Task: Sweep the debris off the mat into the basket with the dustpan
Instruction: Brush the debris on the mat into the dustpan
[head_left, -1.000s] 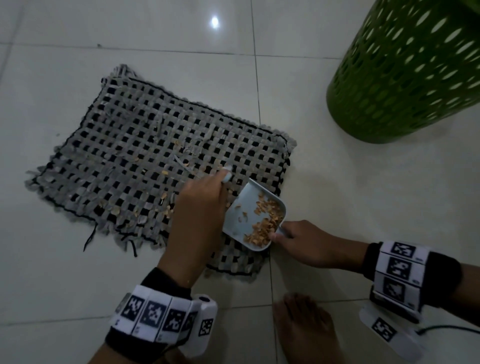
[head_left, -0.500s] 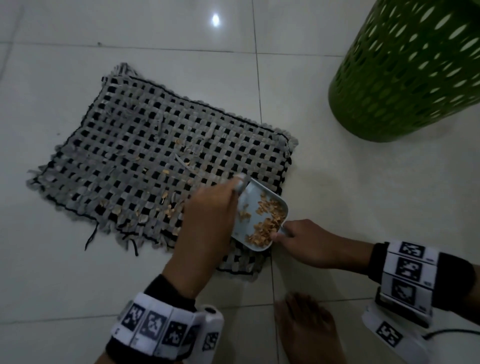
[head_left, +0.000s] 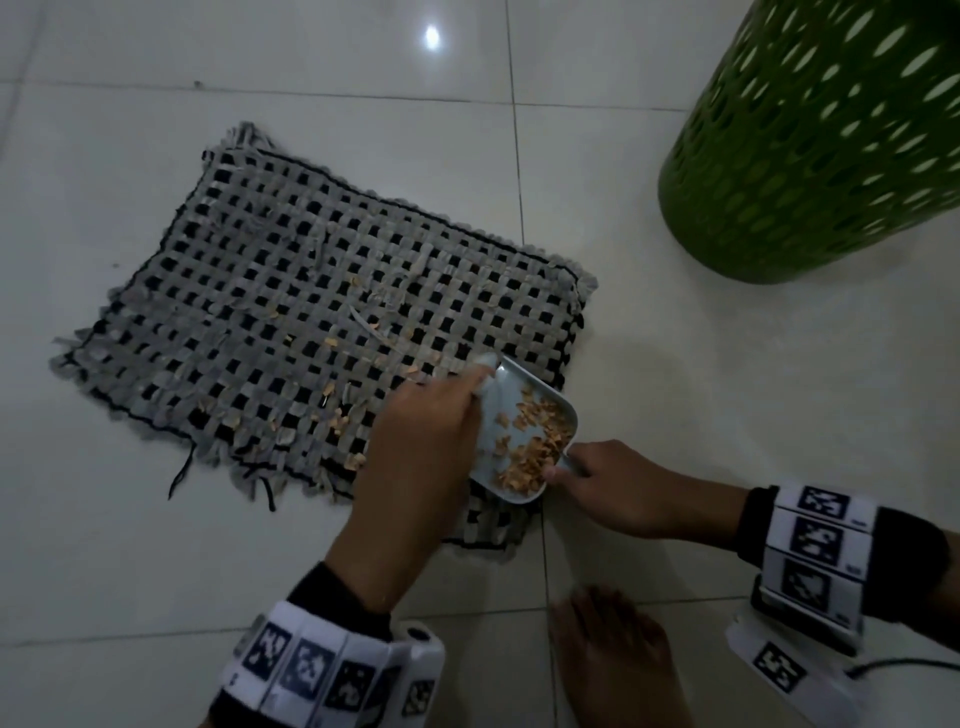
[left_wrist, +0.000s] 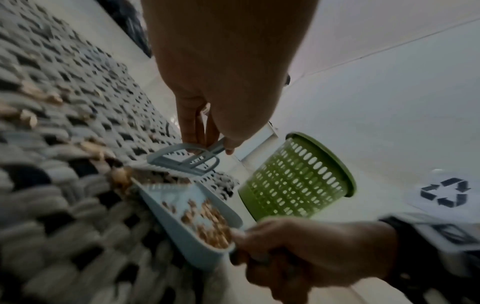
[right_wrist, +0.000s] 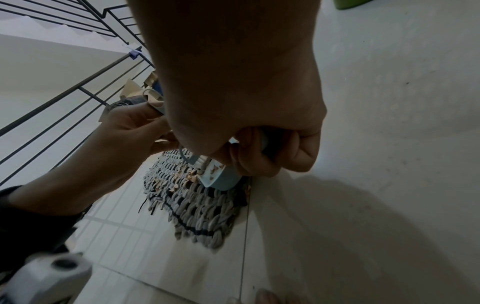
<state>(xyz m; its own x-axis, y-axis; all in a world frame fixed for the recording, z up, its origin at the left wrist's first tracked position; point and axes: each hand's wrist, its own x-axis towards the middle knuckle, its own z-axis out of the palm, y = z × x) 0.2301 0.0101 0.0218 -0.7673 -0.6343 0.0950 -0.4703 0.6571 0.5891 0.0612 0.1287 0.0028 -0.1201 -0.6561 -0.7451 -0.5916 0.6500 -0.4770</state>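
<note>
1. My bare foot (head_left: 615, 652) is nearest, on the floor (head_left: 727, 364) between my 2 wrists.
2. My right hand (head_left: 631, 491) has its fingers curled round the handle of the dustpan (head_left: 522, 421), thumb on the rear edge.
3. My left hand (head_left: 423, 441) pinches the thin handle of a small brush (left_wrist: 185, 161) between fingertips and thumb; its bristles meet the front lip of the pan.
4. The dustpan is pale blue and tilted, front lip down on the mat (head_left: 291, 312) near its right front corner, rear end raised. A pile of tan debris (head_left: 537, 441) lies inside it, heaped toward the handle.
5. The mat is a grey and black weave lying flat on white tiles. More tan bits are scattered over its near middle and along the front edge, left of the pan.
6. The basket (head_left: 821, 145), green with oval holes, stands upright on the floor to the far right, well apart from the mat.
</note>
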